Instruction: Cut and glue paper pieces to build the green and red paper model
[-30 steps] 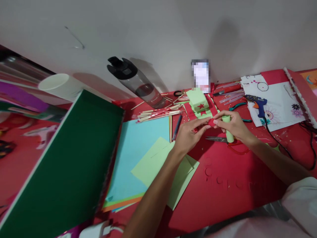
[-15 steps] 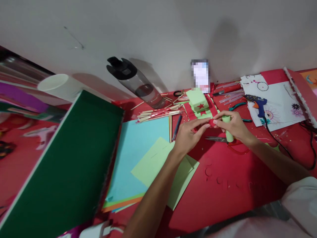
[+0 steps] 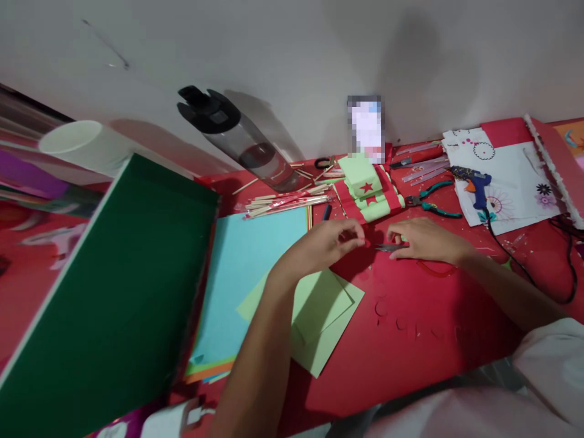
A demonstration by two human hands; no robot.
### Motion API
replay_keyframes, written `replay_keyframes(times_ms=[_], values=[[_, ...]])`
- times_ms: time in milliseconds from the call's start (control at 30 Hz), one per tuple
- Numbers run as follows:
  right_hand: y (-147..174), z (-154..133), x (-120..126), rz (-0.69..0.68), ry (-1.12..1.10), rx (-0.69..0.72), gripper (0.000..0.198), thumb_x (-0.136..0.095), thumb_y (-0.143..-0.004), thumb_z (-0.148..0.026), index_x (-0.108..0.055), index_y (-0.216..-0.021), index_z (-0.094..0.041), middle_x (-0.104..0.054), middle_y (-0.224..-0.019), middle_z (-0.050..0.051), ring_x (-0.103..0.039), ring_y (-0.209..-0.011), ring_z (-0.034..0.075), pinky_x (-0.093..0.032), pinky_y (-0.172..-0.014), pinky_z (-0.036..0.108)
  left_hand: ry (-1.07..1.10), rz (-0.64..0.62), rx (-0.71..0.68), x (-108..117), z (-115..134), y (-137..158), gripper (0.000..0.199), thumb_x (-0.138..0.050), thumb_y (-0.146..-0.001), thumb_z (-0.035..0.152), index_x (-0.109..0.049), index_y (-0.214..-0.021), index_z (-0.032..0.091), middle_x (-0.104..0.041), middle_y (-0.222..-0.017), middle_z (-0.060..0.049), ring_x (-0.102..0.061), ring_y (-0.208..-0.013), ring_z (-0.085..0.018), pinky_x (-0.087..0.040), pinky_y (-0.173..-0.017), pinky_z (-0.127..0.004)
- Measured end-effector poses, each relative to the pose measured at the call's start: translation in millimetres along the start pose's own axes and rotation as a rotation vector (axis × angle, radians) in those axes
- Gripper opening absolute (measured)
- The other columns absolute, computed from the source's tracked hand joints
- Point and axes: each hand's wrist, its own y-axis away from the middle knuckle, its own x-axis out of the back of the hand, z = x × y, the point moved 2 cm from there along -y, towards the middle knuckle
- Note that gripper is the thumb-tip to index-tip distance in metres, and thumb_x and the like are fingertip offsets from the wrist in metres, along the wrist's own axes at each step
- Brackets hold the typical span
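Note:
My left hand (image 3: 331, 246) is closed in a pinch, with a small red paper piece (image 3: 367, 243) at its fingertips. To its right, my right hand (image 3: 426, 240) curls over the scissors (image 3: 387, 247), whose grey blades point left toward the left hand. Its fingers hide the scissors' middle and most of the handle. A bit of light green shows between those fingers; what it belongs to is mostly hidden. Just beyond both hands stands a light green box form (image 3: 362, 175) with red stars, on a red and green paper piece (image 3: 381, 211). Cut red paper shapes (image 3: 381, 309) lie nearer me.
Green-handled pliers (image 3: 433, 198) and a blue glue gun (image 3: 477, 185) with a cord lie right. Coloured paper sheets (image 3: 249, 255), sticks (image 3: 287, 202) and a tilted bottle (image 3: 255, 155) are left. A green board (image 3: 114, 286) rises at far left. A phone (image 3: 367, 128) leans on the wall.
My hands have moved apart. The right hand has lowered onto the scissors, and the light green roll it held is now mostly hidden. The left hand has drawn left with the red piece.

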Motion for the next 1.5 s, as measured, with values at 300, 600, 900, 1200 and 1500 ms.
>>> replay_keyframes(times_ms=[300, 600, 900, 1200, 1500], values=[[8.8, -2.2, -4.2, -0.178, 0.378, -0.012, 0.020, -0.063, -0.096, -0.022, -0.066, -0.115, -0.016, -0.077, -0.110, 0.015, -0.070, -0.094, 0.032, -0.036, -0.073, 0.036, 0.140, -0.544, 0.024, -37.2, -2.3, -1.7, 0.014, -0.059, -0.098, 0.030, -0.067, -0.093, 0.019, -0.074, -0.091, -0.006, -0.064, -0.071, -0.016, -0.045, -0.062, -0.024], [27.0, 9.1, 54.4, -0.339, 0.426, -0.213, 0.013, -0.065, -0.083, -0.022, -0.067, -0.096, -0.019, -0.073, -0.091, 0.010, -0.066, -0.078, 0.026, -0.028, -0.061, 0.032, -0.132, -0.349, -0.007, -26.6, -5.1, -3.9, 0.020, -0.055, -0.103, 0.035, -0.068, -0.099, 0.020, -0.065, -0.136, -0.014, -0.064, -0.122, -0.029, -0.053, -0.096, -0.039], [48.5, 32.8, 87.7, -0.267, 0.241, -0.162, 0.007, -0.062, -0.091, -0.025, -0.060, -0.096, -0.020, -0.062, -0.076, 0.001, -0.049, -0.061, 0.017, -0.027, -0.059, 0.030, -0.308, -0.127, -0.010, -70.3, 8.3, -17.5, 0.014, -0.059, -0.094, 0.019, -0.073, -0.094, 0.017, -0.058, -0.133, -0.017, -0.060, -0.123, -0.033, -0.054, -0.103, -0.049], [45.9, 37.2, 75.3, -0.288, 0.150, 0.051, 0.011, -0.060, -0.100, -0.029, -0.064, -0.097, -0.019, -0.062, -0.078, 0.002, -0.053, -0.065, 0.017, -0.036, -0.064, 0.029, -0.210, -0.145, 0.068, -68.6, 13.5, -22.0, 0.014, -0.061, -0.090, 0.020, -0.073, -0.096, 0.019, -0.066, -0.106, -0.010, -0.063, -0.082, -0.023, -0.052, -0.078, -0.038], [31.6, 49.7, 74.0, -0.487, -0.330, 0.320, 0.041, -0.069, -0.100, -0.053, -0.070, -0.084, -0.015, -0.072, -0.094, 0.007, -0.065, -0.086, 0.018, -0.047, -0.077, 0.027, 0.487, 0.004, 0.023, -63.1, 57.5, -12.3, 0.027, -0.073, -0.090, 0.045, -0.068, -0.082, 0.019, -0.065, -0.101, -0.006, -0.064, -0.081, -0.017, -0.053, -0.071, -0.030]])
